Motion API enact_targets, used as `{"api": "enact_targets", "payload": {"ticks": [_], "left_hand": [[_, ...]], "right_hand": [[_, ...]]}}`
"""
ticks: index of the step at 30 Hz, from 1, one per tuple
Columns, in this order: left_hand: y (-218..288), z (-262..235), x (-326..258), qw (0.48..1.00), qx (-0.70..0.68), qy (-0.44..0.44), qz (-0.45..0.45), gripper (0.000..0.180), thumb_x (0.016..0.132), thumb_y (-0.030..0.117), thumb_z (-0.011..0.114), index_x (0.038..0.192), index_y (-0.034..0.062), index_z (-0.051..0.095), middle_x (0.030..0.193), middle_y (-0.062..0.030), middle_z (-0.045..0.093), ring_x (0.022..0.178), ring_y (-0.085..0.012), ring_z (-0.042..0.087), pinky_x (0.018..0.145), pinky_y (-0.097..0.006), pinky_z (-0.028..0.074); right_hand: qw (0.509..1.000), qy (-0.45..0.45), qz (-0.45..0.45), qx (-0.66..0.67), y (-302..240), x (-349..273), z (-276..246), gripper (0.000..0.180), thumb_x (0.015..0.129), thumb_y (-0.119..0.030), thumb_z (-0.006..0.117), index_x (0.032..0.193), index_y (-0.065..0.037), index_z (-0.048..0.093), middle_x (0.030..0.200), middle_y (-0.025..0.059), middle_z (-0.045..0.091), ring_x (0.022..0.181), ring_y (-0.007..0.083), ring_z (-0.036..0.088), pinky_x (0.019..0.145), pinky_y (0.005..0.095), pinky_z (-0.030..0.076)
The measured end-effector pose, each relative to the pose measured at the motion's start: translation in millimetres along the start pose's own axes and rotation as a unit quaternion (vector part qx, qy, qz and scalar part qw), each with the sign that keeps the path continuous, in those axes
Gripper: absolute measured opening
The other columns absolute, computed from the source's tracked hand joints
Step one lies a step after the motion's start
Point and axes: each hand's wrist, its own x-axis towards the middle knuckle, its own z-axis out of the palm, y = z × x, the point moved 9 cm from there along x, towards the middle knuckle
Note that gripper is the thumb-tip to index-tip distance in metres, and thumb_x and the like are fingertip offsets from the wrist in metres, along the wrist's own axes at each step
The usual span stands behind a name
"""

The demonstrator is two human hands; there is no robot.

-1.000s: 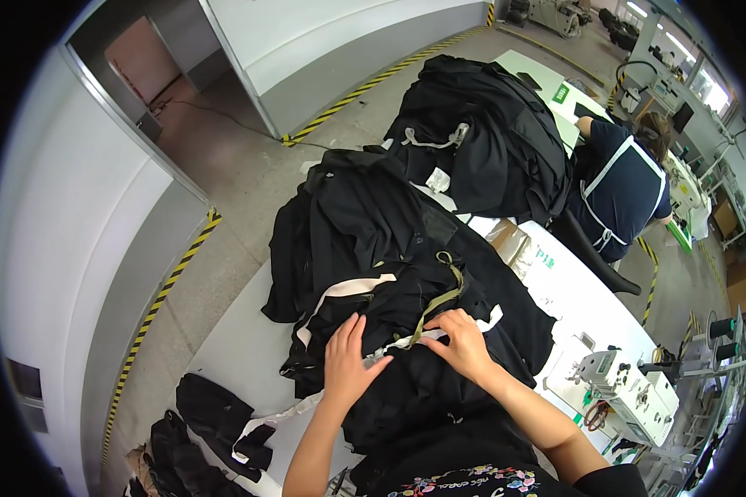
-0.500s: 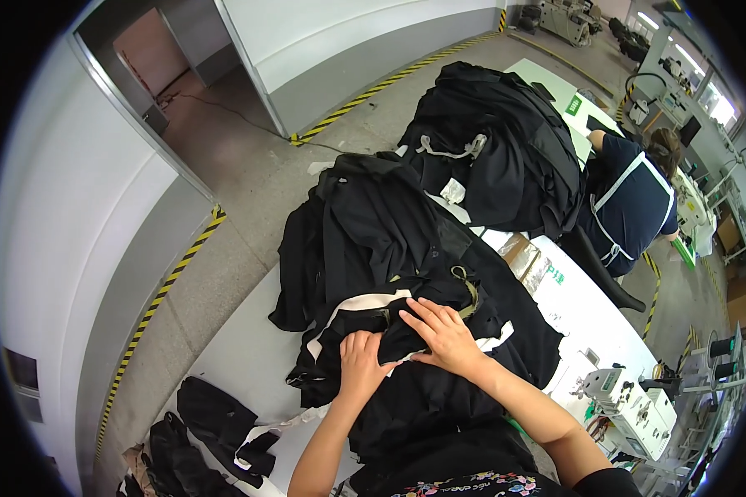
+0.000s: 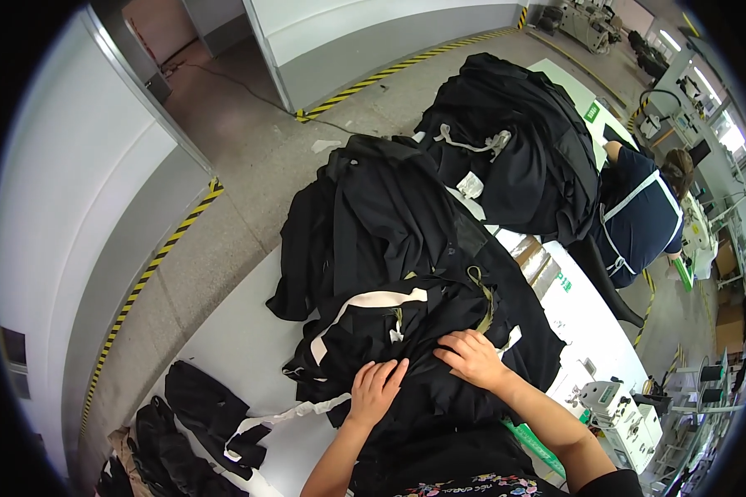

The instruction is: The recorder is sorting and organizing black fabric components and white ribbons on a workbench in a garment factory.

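A dark black garment [image 3: 423, 331] lies bunched on the table in front of me, with a cream strip [image 3: 377, 298] curving across it. My left hand [image 3: 376, 393] rests on its near part, fingers stretched out over the cloth and thumb hidden. Just to the right, my right hand [image 3: 474, 358] has its fingers bent into the same garment, gripping a fold. Beyond the right fingers, an olive-coloured tape [image 3: 483, 302] loops over the cloth. A small white tag [image 3: 397, 326] shows between the cream strip and my hands.
Heaped black garments [image 3: 389, 215] lie just beyond, and a larger black pile [image 3: 514, 149] stands farther back. Black pieces [image 3: 211, 410] hang at the table's left. A sewing machine [image 3: 617, 414] stands at the right; a co-worker [image 3: 642, 207] sits at the far right.
Both hands have moved apart from the cream strip, back toward me. My left fingers now lie stretched on the cloth. The white tag has come into sight.
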Motion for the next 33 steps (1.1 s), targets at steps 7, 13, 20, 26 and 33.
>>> {"api": "enact_targets", "payload": {"ticks": [7,13,20,26,33], "left_hand": [[0,5,2,0.999,-0.005,-0.042,0.020,0.044,0.082,0.014,0.065,0.126,0.0159,0.062,0.119,-0.0015,0.058,0.104,-0.0150,0.059,0.100,-0.036,0.043],[16,-18,-3,0.999,0.026,0.026,0.004,0.048,0.073,0.018,0.081,0.119,0.0164,0.065,0.116,-0.0012,0.058,0.104,-0.0190,0.058,0.098,-0.038,0.043],[33,34,-47,0.794,-0.504,-0.138,-0.313,0.027,0.084,0.015,0.075,0.105,0.0023,0.063,0.104,-0.0054,0.067,0.092,-0.0179,0.065,0.081,-0.026,0.050],[44,89,-82,0.358,-0.815,-0.077,-0.450,0.042,0.102,0.027,0.049,0.136,0.0044,0.044,0.140,-0.0057,0.048,0.132,-0.0137,0.039,0.113,-0.038,0.028],[48,77,-48,0.295,-0.818,0.034,-0.493,0.048,0.100,0.028,0.048,0.143,0.0074,0.039,0.137,-0.0060,0.050,0.130,-0.0198,0.044,0.113,-0.039,0.029]], "right_hand": [[0.994,-0.104,0.010,0.009,-9,43,1,0.093,0.056,-0.032,0.082,0.139,-0.014,0.047,0.132,0.0038,0.054,0.131,0.0214,0.045,0.109,0.0412,0.032],[0.998,-0.034,-0.040,0.033,-12,30,6,0.031,0.078,-0.015,0.060,0.108,-0.013,0.067,0.094,0.0019,0.056,0.101,0.0188,0.057,0.104,0.0378,0.037],[0.999,0.018,-0.028,-0.008,-28,11,-6,0.038,0.078,-0.014,0.058,0.115,-0.018,0.068,0.090,-0.0002,0.054,0.086,0.0167,0.056,0.092,0.0353,0.042],[0.999,0.022,-0.012,-0.030,-51,3,-22,0.040,0.078,-0.014,0.058,0.118,-0.016,0.067,0.095,-0.0009,0.056,0.083,0.0142,0.055,0.089,0.0322,0.043],[0.999,0.004,0.016,-0.051,-67,-24,-14,0.047,0.083,-0.015,0.057,0.129,-0.013,0.061,0.111,-0.0012,0.058,0.096,0.0111,0.058,0.088,0.0279,0.044]]}}
